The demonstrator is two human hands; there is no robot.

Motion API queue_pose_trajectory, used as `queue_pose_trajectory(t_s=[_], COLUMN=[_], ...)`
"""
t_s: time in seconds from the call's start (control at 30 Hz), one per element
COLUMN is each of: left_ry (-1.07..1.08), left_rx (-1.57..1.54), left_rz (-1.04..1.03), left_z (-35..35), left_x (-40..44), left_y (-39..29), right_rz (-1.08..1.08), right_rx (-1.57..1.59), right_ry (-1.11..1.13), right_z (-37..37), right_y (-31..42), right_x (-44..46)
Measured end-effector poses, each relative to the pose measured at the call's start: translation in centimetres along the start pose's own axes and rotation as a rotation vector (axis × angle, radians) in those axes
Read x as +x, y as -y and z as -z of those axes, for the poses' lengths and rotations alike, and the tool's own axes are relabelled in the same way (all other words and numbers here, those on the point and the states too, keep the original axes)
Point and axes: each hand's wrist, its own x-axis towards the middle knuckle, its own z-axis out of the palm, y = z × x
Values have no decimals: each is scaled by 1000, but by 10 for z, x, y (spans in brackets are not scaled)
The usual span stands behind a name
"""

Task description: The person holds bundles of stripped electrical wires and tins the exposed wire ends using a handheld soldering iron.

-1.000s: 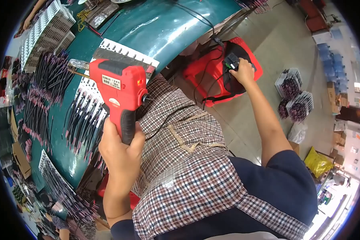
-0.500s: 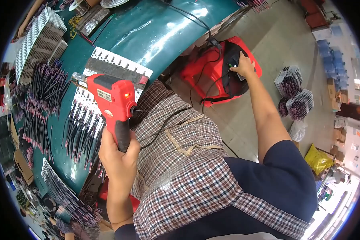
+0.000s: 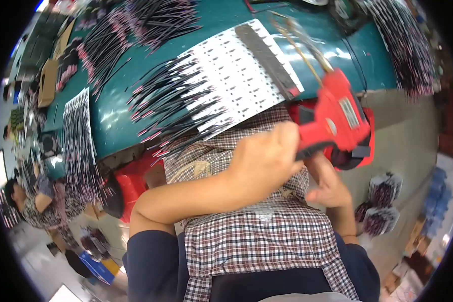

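Red gun [image 3: 343,111] is clamped in the left hand [image 3: 269,151], fingers wrapped round the grip, held across the apron [image 3: 267,236], tip over the bench [image 3: 113,116] right of the white board [image 3: 231,70]. Right hand [image 3: 332,186] is just under the handle, thumb and fingers apart; can't tell if fingertips touch the gun. Step in hand, my read: repositioning the gun, not working the wires [image 3: 181,100]. Next move calls for a steady grip, tip clear of fingers. Vs half a second ago: gun has swung rightward, right hand is off the stool [image 3: 370,118].
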Motion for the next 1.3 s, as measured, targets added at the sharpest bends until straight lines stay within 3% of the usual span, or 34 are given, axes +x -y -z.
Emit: queue_pose_trajectory(t_s=[0.1,0.17,0.27,0.3,0.33,0.37,0.4,0.5,0.6,0.67,0.83,1.1,1.23,1.3], left_ry=[-31,17,156,257,218,10,-75,-118,-31,-55,39,30,-103,-396], left_rx=[91,-15,12,63,176,194,290,654,787,877,997,1037,1104,986], left_rz=[-71,-128,6,105,309,193,217,167,135,11,59,33,1,-166], left_z=[-6,-5,39,56,70,76,88,108,101,106,122,120,127,137], left_x=[-8,-10,5,12,26,29,41,70,75,91,110,89,83,88], left_y=[1,8,25,37,54,98,130,218,244,260,255,255,278,299], right_rz=[105,141,191,191,205,218,201,-38,-37,54,259,235,224,213], right_rx=[292,220,202,199,151,99,94,70,193,-22,-238,-178,-138,-112], right_ry=[-293,-337,-455,-460,-432,-418,-451,-346,-383,-406,-433,-394,-416,-423], right_z=[-36,-42,-50,-45,-35,-28,-28,-16,-30,-33,-35,-29,-25,-23], right_y=[18,22,23,22,19,18,22,20,20,20,13,10,11,13], right_x=[48,56,64,64,62,59,62,58,19,18,17,23,24,24])
